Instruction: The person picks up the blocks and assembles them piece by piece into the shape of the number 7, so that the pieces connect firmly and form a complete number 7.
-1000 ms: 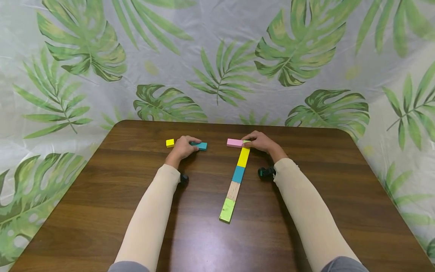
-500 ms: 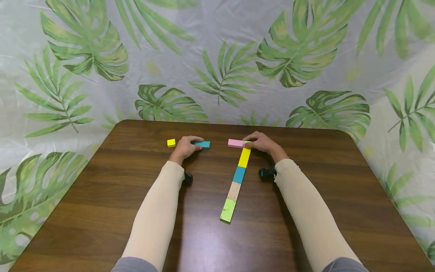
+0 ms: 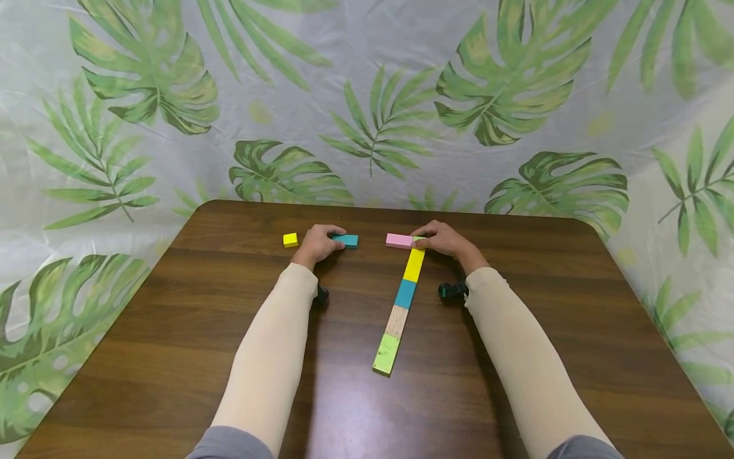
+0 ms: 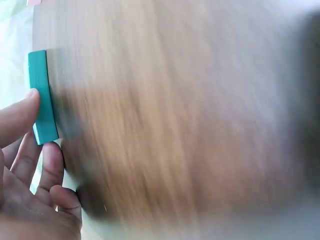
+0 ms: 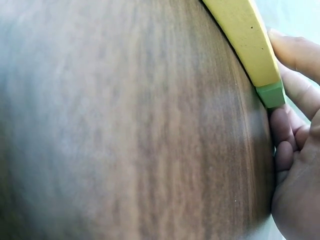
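My left hand [image 3: 318, 244] pinches a blue wooden block [image 3: 347, 241] between thumb and fingers, close over the table's far part. In the left wrist view that blue block [image 4: 43, 97] lies lengthwise with the thumb on one face. My right hand [image 3: 446, 241] holds a small green block [image 3: 419, 241] at the far end of a slanting row, fingers partly covering it. Right against it on the left is a pink block [image 3: 399, 241]. The right wrist view shows the green block [image 5: 271, 95] meeting the end of a yellow block [image 5: 245, 42].
From the green block the row runs toward the near side: a yellow block [image 3: 414, 264], a blue one [image 3: 405, 294], a plain wood one [image 3: 397, 320] and a lime green block [image 3: 387, 354]. A yellow cube [image 3: 290, 240] lies left of my left hand on the brown table [image 3: 201, 306].
My left hand has moved right with the blue block, away from the yellow cube and closer to the pink block. The right hand stays at the row's far end.
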Action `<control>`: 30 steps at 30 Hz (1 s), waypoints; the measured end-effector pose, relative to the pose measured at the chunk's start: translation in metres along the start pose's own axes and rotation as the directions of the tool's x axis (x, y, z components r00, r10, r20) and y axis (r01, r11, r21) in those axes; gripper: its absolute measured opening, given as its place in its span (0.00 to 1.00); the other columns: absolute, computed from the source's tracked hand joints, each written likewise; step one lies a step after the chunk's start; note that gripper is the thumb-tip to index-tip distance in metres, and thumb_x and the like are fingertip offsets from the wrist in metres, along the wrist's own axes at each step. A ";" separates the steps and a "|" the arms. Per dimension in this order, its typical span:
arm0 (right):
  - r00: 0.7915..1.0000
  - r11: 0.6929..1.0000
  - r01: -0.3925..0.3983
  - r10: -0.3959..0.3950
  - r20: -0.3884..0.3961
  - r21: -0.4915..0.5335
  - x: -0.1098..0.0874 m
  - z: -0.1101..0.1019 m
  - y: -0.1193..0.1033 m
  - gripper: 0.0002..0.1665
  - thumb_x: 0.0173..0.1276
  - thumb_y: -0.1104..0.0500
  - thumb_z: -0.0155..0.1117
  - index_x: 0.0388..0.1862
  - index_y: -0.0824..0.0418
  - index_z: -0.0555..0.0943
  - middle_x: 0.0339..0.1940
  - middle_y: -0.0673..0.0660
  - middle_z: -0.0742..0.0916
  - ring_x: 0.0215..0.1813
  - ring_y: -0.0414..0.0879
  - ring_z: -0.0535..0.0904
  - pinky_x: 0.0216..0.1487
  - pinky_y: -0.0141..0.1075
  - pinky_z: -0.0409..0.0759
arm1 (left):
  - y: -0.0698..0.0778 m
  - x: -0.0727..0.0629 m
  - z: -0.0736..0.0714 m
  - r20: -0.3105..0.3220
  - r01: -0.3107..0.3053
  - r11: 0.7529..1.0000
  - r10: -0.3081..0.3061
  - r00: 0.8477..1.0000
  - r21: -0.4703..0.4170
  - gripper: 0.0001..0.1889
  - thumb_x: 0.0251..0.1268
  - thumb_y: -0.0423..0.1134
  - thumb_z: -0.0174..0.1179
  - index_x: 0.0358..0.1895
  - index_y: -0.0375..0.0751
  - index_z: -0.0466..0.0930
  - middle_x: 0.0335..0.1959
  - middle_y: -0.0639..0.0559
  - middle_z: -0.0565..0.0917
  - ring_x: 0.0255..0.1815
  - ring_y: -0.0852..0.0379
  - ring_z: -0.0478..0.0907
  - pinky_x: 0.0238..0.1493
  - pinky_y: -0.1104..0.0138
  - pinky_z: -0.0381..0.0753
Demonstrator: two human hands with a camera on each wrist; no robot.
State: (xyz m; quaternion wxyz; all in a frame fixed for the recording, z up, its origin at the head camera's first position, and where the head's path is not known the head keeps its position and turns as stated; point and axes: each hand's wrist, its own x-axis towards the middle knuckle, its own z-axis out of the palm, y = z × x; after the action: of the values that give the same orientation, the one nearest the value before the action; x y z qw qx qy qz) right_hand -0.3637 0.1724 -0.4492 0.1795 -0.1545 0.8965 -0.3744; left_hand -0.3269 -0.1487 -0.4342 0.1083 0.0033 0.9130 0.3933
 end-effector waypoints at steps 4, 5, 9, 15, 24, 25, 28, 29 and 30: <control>1.000 1.000 -0.003 0.003 -0.002 -0.001 -0.001 -0.001 0.000 0.25 0.73 0.53 0.60 0.65 0.60 0.78 0.72 0.65 0.68 0.68 0.60 0.64 0.64 0.52 0.68 | 0.007 0.003 0.005 -0.001 -0.023 1.000 0.023 1.000 0.015 0.20 0.70 0.37 0.60 0.64 0.45 0.78 0.73 0.41 0.69 0.72 0.41 0.66 0.72 0.51 0.68; 1.000 1.000 -0.004 0.004 -0.003 0.001 -0.001 -0.001 0.000 0.25 0.73 0.53 0.60 0.65 0.60 0.78 0.72 0.65 0.68 0.68 0.60 0.64 0.64 0.52 0.67 | 0.009 0.004 0.007 0.000 -0.031 0.999 0.031 1.000 0.023 0.20 0.70 0.37 0.60 0.64 0.45 0.78 0.74 0.41 0.68 0.73 0.41 0.65 0.72 0.51 0.67; 1.000 1.000 -0.004 0.005 -0.005 0.003 -0.002 -0.001 0.001 0.25 0.73 0.53 0.60 0.65 0.60 0.78 0.73 0.65 0.67 0.68 0.61 0.64 0.64 0.53 0.68 | 0.013 0.007 0.013 -0.005 -0.054 0.997 0.054 0.999 0.052 0.20 0.71 0.37 0.60 0.65 0.45 0.78 0.74 0.40 0.67 0.73 0.41 0.64 0.73 0.51 0.66; 1.000 1.000 -0.009 0.009 0.003 0.016 -0.001 -0.001 -0.001 0.25 0.73 0.53 0.61 0.66 0.60 0.78 0.74 0.65 0.66 0.70 0.60 0.63 0.65 0.52 0.68 | 0.017 0.007 0.022 -0.048 -0.040 0.997 0.044 0.998 0.073 0.20 0.71 0.39 0.60 0.65 0.49 0.79 0.75 0.42 0.68 0.75 0.40 0.63 0.73 0.49 0.66; 1.000 1.000 -0.004 0.004 -0.005 0.013 -0.003 0.000 0.000 0.25 0.73 0.54 0.60 0.66 0.60 0.78 0.74 0.65 0.66 0.71 0.60 0.61 0.66 0.53 0.68 | 0.028 0.010 0.038 -0.079 -0.026 0.995 0.034 0.996 0.094 0.20 0.71 0.42 0.59 0.65 0.57 0.78 0.74 0.48 0.70 0.74 0.43 0.66 0.71 0.45 0.61; 1.000 1.000 -0.003 0.003 -0.006 0.009 -0.002 0.000 0.001 0.25 0.73 0.54 0.60 0.66 0.60 0.77 0.74 0.65 0.66 0.72 0.61 0.61 0.67 0.53 0.68 | 0.028 0.012 0.039 -0.081 -0.024 0.995 0.032 0.996 0.094 0.20 0.71 0.42 0.59 0.65 0.57 0.78 0.74 0.49 0.71 0.74 0.43 0.66 0.71 0.45 0.61; 1.000 1.000 0.000 0.000 -0.008 0.003 -0.001 0.000 0.003 0.26 0.73 0.53 0.60 0.67 0.60 0.77 0.75 0.64 0.66 0.73 0.60 0.61 0.67 0.54 0.68 | 0.030 0.015 0.043 -0.102 -0.030 0.994 0.041 0.994 0.101 0.19 0.70 0.42 0.60 0.63 0.58 0.80 0.72 0.49 0.73 0.71 0.43 0.70 0.68 0.46 0.64; 1.000 1.000 0.001 -0.001 -0.009 0.005 -0.001 0.000 0.003 0.26 0.73 0.53 0.61 0.67 0.60 0.77 0.74 0.64 0.66 0.73 0.60 0.61 0.67 0.54 0.68 | 0.031 0.016 0.044 -0.104 -0.030 0.994 0.041 0.994 0.102 0.19 0.70 0.42 0.60 0.62 0.59 0.80 0.71 0.49 0.74 0.70 0.43 0.70 0.67 0.47 0.64; 1.000 1.000 0.000 0.000 -0.012 0.009 0.000 0.000 0.003 0.26 0.72 0.53 0.61 0.67 0.59 0.78 0.74 0.64 0.67 0.73 0.60 0.61 0.68 0.54 0.68 | 0.032 0.016 0.045 -0.108 -0.032 0.994 0.044 0.993 0.105 0.19 0.69 0.42 0.60 0.62 0.59 0.80 0.71 0.49 0.74 0.70 0.44 0.71 0.66 0.47 0.65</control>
State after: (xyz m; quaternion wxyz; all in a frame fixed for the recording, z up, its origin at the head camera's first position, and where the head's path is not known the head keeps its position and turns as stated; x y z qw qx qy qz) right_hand -0.3639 0.1749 -0.4513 0.1750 -0.1516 0.8957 -0.3795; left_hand -0.3362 -0.0928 -0.4444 0.0498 0.0045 0.9364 0.3473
